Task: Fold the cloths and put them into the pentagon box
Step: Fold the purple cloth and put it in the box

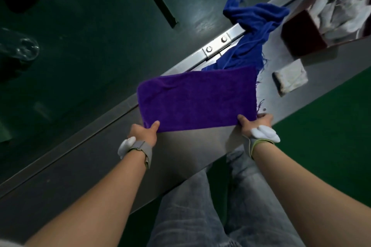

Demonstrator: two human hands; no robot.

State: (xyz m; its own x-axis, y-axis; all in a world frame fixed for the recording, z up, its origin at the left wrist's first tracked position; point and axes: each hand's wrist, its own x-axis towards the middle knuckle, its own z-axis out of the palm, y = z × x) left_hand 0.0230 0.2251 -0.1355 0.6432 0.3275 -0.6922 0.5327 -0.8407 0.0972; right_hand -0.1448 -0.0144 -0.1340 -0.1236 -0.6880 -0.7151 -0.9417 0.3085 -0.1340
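While both hands are pinching the near edge of a purple terry cloth [197, 99], the fold on it is looking only partly made. The left hand [145, 131] is closing thumb-over on the near left corner, and the right hand [255, 123] is gripping the near right corner the same way; each wrist is wearing a grey strap with a white tag. That purple cloth is lying as a long rectangle across the brushed steel bench [180, 158], its left end hanging out past the bench's far rail, so it is probably folded once and is needing at least another fold before it is small enough to pack.

Beyond it, a blue fringed cloth [253, 32] is sprawling in a crumpled heap, partly tucked under the purple one and draping over the rail; it is not yet folded at all. Off to the right, a small white folded cloth [291, 78] is sitting on the bench, ready but not yet boxed. Farthest away, the dark red angular box [301, 36] is already holding several white cloths, so by my reckoning part of the job is done and three cloths are waiting to go in.
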